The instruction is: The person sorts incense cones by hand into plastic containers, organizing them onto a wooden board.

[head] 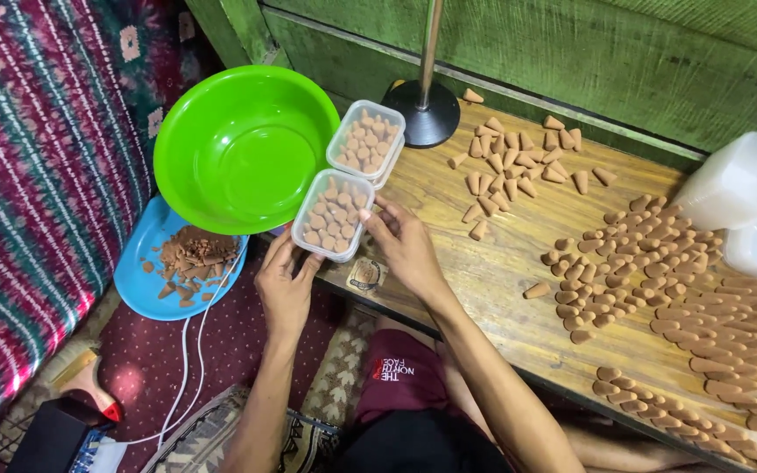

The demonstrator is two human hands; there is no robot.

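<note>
Both hands on one clear plastic container [333, 215] packed with brown cone-shaped pieces. Left hand [285, 285] grip: fingers curled up against the container's near-left corner, touching it from below and the side. Right hand [406, 247] grip: fingertips closed on the container's right edge, thumb side toward the near end. Container sits at the left end of the wooden surface [501, 263], partly overhanging the edge, just beside the green bowl [243, 144].

Second clear container [366, 143], also filled with cones, lies touching the far end of the first, against the bowl's rim. Bowl is empty-looking inside, overlapping a blue plate [137, 285] that holds broken brown crumbs and fragments. White cable [187, 359] runs down from the plate's edge over the dark red mat.

On the surface right of the hands: loose cones [510, 166] scattered in a cluster near a black round stand base [422, 114] with a metal pole; a larger spread of cones [659, 263] farther right, some in rows. Stack of empty clear containers [738, 180] at the right edge. Green wooden wall [571, 52] behind.
</note>
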